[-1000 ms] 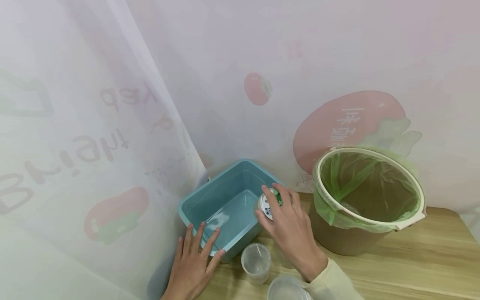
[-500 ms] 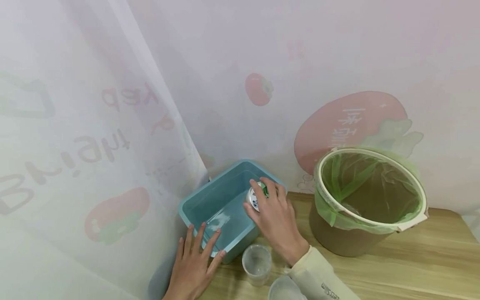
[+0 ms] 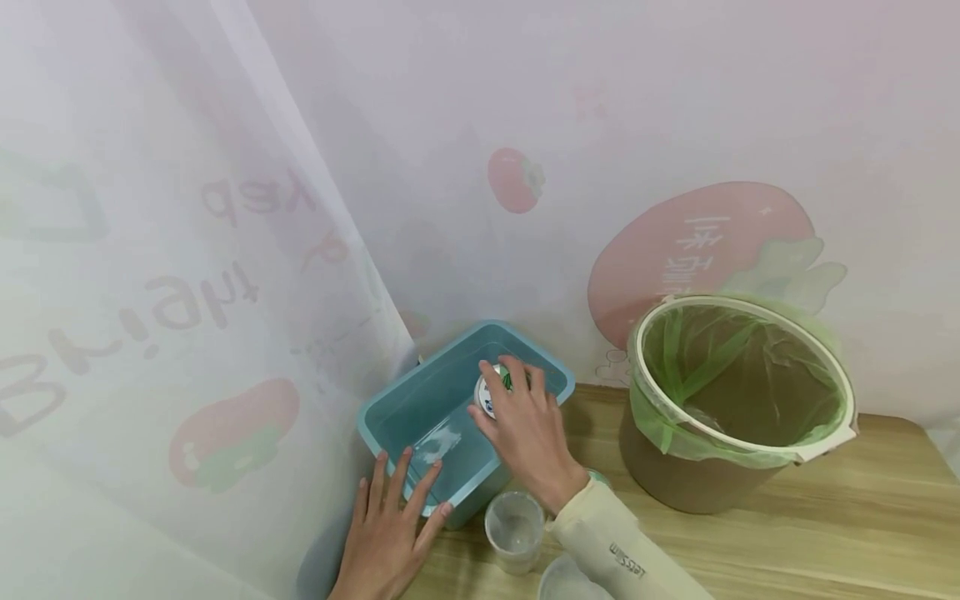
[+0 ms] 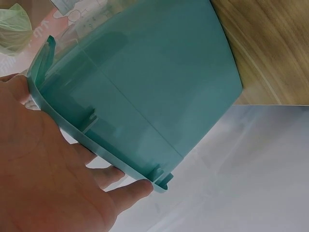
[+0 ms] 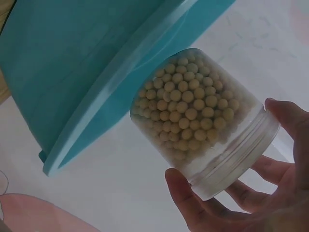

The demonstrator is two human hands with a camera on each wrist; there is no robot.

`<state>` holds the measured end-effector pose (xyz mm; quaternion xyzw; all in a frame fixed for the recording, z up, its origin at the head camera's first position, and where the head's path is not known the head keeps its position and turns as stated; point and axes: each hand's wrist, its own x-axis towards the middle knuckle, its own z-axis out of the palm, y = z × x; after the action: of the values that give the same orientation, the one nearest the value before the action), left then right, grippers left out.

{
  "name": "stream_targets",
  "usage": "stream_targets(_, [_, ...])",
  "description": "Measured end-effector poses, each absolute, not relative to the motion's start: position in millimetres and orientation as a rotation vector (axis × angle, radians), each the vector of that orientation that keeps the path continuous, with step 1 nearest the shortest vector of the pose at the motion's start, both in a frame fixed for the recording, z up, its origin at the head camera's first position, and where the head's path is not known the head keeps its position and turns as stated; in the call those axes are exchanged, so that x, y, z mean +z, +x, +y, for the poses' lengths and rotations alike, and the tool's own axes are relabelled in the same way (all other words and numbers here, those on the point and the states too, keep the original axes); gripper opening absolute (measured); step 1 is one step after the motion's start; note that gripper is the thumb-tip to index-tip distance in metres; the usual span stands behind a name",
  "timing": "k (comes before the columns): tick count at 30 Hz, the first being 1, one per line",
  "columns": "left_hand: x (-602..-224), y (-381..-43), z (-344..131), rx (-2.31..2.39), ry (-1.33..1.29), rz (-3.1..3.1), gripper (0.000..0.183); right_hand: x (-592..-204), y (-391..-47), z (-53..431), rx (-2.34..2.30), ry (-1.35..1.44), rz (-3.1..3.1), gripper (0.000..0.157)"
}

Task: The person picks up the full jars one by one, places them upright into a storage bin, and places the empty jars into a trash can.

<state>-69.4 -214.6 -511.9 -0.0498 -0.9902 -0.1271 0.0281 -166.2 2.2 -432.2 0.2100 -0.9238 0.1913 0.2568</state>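
Note:
My right hand (image 3: 528,437) grips a clear plastic jar (image 5: 188,116) by its lid end, thumb and fingers spread around it. Beige round beans fill much of the jar; its printed white lid shows between my fingers in the head view. The jar hangs over the inside of a teal rectangular basin (image 3: 405,396), near its right side. My left hand (image 3: 390,525) rests on the basin's near-left rim with its fingers extended and spread. In the left wrist view those fingertips lie along the rim, and the basin's outer wall (image 4: 154,72) fills the middle.
A clear plastic cup (image 3: 514,533) stands just in front of the basin, with another clear container (image 3: 570,581) at the bottom edge, partly behind my sleeve. To the right stands a brown waste bin (image 3: 690,479) lined with a green bag. A printed curtain (image 3: 450,208) rises behind the wooden table.
My right hand has carried the jar leftward from the basin's right rim to over its inside. The left hand stays on the rim.

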Motion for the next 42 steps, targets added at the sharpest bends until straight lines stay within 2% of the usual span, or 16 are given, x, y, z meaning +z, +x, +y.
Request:
stream_targets(15, [-514.3, -69.0, -214.9, -0.387, -0.172, -3.028, 0.064, -451.0, -176.6, -10.9, 0.436, 0.64, -2.556, 0.062])
stream_targets(28, [-515.3, -69.7, -215.7, -0.421, -0.169, -3.039, 0.063, -473.6, -189.1, -19.3, 0.376, 0.644, -2.627, 0.058])
stream_targets(42, [-513.7, -68.9, -214.7, -0.442, -0.155, -3.05, 0.062, -480.3, -195.8, -34.2, 0.368, 0.64, -2.851, 0.054])
